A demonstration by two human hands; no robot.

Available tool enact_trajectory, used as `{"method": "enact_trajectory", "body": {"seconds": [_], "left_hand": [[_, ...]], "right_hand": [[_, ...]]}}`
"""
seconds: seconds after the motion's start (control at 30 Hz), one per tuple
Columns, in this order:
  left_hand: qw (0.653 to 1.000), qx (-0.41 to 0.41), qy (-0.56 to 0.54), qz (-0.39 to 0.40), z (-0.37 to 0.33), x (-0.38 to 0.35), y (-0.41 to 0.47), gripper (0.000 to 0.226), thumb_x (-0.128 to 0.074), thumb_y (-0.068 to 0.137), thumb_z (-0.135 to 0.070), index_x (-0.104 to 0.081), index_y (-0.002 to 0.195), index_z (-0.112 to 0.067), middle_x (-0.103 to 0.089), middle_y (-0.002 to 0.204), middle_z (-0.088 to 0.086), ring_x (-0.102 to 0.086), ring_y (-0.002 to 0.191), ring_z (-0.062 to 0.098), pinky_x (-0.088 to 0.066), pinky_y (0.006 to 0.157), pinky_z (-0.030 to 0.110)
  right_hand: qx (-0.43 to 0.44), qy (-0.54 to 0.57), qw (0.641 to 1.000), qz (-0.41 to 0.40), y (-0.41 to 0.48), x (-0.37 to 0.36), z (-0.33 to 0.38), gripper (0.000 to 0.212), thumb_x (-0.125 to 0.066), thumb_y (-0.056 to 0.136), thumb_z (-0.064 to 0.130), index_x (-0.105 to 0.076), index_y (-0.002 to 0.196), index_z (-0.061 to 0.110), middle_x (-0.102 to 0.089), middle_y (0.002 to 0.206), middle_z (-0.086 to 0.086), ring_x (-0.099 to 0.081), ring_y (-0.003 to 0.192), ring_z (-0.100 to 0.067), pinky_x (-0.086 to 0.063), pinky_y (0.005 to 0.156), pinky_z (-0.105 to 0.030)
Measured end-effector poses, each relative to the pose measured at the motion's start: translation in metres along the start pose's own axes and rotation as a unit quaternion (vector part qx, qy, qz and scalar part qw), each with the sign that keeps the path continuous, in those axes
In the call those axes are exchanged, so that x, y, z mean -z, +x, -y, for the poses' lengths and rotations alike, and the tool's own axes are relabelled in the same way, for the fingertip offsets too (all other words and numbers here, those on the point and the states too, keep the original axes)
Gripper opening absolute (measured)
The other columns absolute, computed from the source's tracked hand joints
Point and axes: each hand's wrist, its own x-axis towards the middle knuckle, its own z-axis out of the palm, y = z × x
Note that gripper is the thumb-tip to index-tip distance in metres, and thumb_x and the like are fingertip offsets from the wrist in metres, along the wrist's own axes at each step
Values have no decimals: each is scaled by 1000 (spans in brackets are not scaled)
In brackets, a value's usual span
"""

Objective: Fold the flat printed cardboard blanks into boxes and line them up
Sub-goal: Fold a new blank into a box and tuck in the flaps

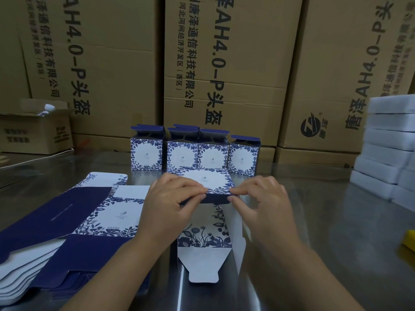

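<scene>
A partly folded blue-and-white floral blank (208,223) lies on the steel table in front of me. My left hand (170,203) and my right hand (265,198) pinch its raised far panel along the dark blue fold edge from either side. Its white tab points toward me. A stack of flat blanks (74,223) sits at the left, partly under my left forearm. Several folded boxes (193,151) stand in a row behind, their top flaps open.
Large brown shipping cartons (224,63) wall off the back. A small open carton (36,131) sits far left. White foam blocks (388,144) are stacked at the right edge, with a yellow object (409,241) near them. The steel table (325,221) is bare at right.
</scene>
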Motion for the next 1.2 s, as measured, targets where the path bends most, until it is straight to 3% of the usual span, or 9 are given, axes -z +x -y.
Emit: {"method": "enact_trajectory", "body": {"seconds": [0.13, 0.27, 0.4, 0.63, 0.93, 1.2], "left_hand": [[1000, -8, 7, 4, 0, 0, 0, 14, -68, 76, -22, -77, 86, -18, -71, 84, -10, -46, 84, 5, -41, 73, 27], [1000, -16, 13, 7, 0, 1, -1, 14, -68, 77, -21, -77, 87, -17, -71, 84, -9, -46, 84, 5, -42, 72, 30], [1000, -16, 9, 11, 0, 1, 0, 14, -67, 77, -21, -77, 87, -17, -70, 85, -10, -46, 84, 5, -45, 71, 33], [1000, -18, 7, 17, 0, 0, -1, 20, -61, 83, -31, -76, 89, -18, -70, 86, -11, -47, 85, 5, -47, 70, 35], [998, -57, -1, 12, -6, -3, -1, 21, -60, 83, -32, -76, 89, -21, -69, 85, -11, -51, 83, 9, -48, 68, 38], [999, -32, -6, 24, -8, -2, 0, 24, -57, 83, -35, -76, 85, -20, -69, 84, -12, -50, 83, 8, -48, 68, 39]], "right_hand": [[6, 2, 1000, -11, 1, -1, -1, 9, -68, 74, 32, -73, 79, 25, -62, 81, 15, -45, 84, -3, -25, 77, -11], [18, 7, 999, -34, 0, -3, 1, 10, -69, 74, 29, -73, 80, 22, -62, 81, 12, -46, 84, -7, -37, 74, -22], [21, 26, 999, -30, -2, -5, 4, 9, -69, 75, 28, -71, 81, 20, -61, 84, 11, -45, 87, -8, -37, 76, -17], [33, 39, 999, -14, -2, -4, 6, 11, -68, 77, 31, -71, 79, 21, -63, 83, 13, -45, 87, -8, -40, 75, -24], [71, 60, 995, -26, -2, -5, 15, 19, -60, 83, 35, -71, 82, 20, -63, 80, 14, -48, 82, -10, -40, 73, -22], [22, 81, 997, 1, -4, -5, 21, 11, -67, 79, 28, -71, 83, 18, -61, 82, 11, -53, 80, -12, -41, 70, -22]]}}
